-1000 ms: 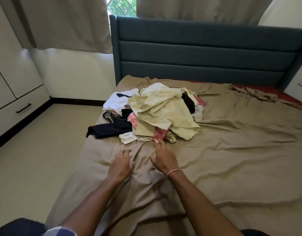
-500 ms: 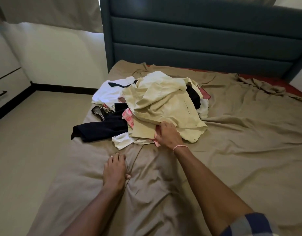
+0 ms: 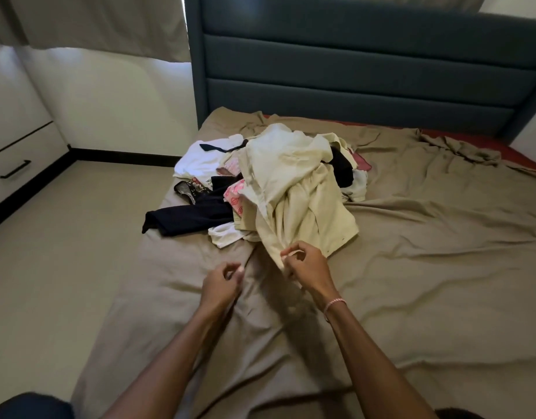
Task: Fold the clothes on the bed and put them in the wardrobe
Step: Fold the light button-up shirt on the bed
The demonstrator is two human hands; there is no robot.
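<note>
While the pile of clothes [image 3: 218,207] lies on the bed sheet [image 3: 426,267] near the headboard [image 3: 366,71], the right hand [image 3: 306,267] pinches the cream garment [image 3: 306,201] at its edge farthest from the headboard; the left hand [image 3: 221,284], slightly farther still, has curled fingers holding nothing visible.

The pile of clothes [image 3: 269,182] lies on the bed [image 3: 426,267], left of its middle, with the headboard [image 3: 351,71] behind it. On the pile's near side the right hand [image 3: 306,267] holds the top garment [image 3: 309,213] by its near edge, the left hand [image 3: 221,285] just left of it above the bed. The wardrobe [image 3: 19,152] stands far left, across the floor [image 3: 64,252] from the bed.
</note>
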